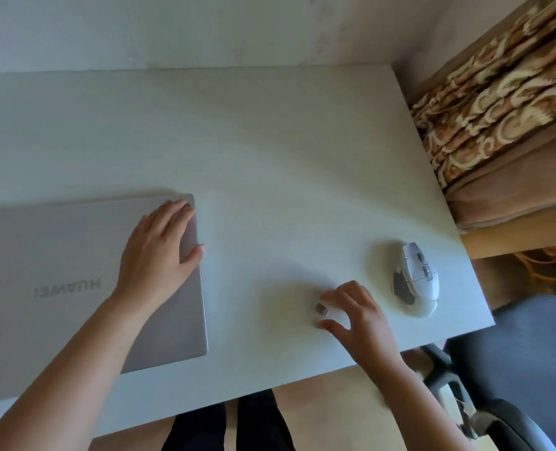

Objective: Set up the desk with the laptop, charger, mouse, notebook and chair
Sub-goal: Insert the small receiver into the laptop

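Nearby, chair (pixel 527 353) beside desk (pixel 270 157), mouse (pixel 416 279), left hand (pixel 159 252) flat on laptop (pixel 74 281), right hand (pixel 355 314) pinching charger (pixel 330 315)

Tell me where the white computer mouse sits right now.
The white computer mouse lies near the white desk's right front corner, just right of the right hand.

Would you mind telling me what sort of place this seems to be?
Probably a home study corner or bedroom: a white desk against a wall, patterned curtains beside it, and a grey office chair alongside.

A home room: a white desk (pixel 270 157) against the wall, patterned curtains (pixel 498 102) beside it.
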